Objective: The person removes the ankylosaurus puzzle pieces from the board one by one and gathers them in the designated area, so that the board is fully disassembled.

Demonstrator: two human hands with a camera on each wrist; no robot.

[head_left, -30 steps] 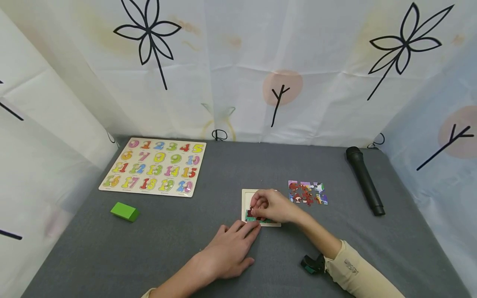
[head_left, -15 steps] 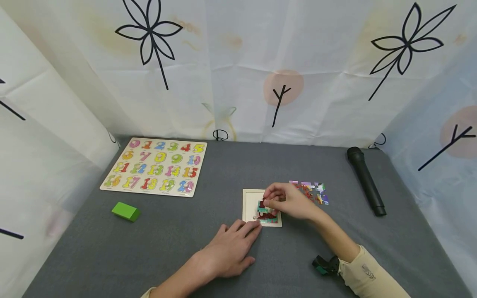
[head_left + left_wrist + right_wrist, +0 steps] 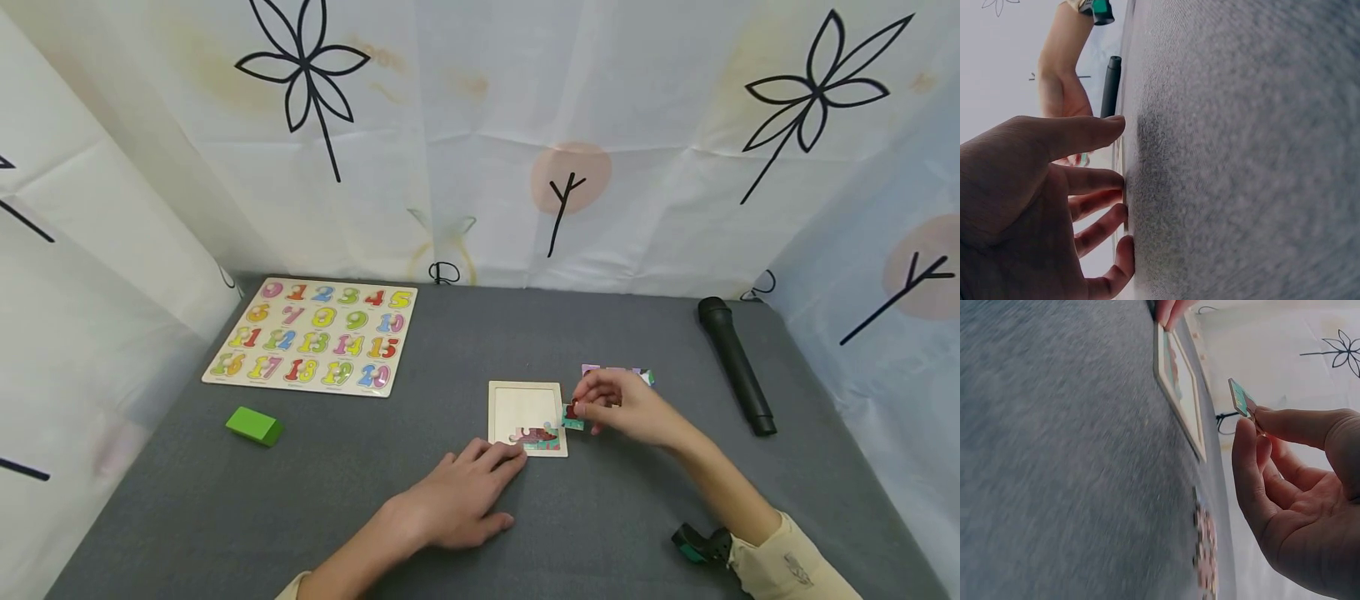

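My right hand (image 3: 626, 406) pinches a teal and dark-red jigsaw piece (image 3: 572, 417) between thumb and fingertips. In the right wrist view that piece (image 3: 1242, 400) is raised above the table, apart from the puzzle frame. The pale wooden puzzle frame (image 3: 514, 406) lies flat, with joined pieces (image 3: 542, 438) along its lower right. Fingertips of my left hand (image 3: 467, 500) rest on the frame's lower edge, fingers stretched out. Loose jigsaw pieces (image 3: 615, 367) lie to the right of the frame, mostly hidden behind my right hand; the right wrist view shows them (image 3: 1205, 553) in a cluster.
A board of colourful numbers (image 3: 309, 337) lies at the back left, with a green block (image 3: 254, 426) in front of it. A black microphone (image 3: 735, 365) lies at the right. White patterned cloth (image 3: 480, 200) hangs behind the grey table (image 3: 360, 458).
My right hand has lifted the piece from the frame's lower part and moved right with it, past the frame's right edge, over the loose pieces. My left hand has stayed put.
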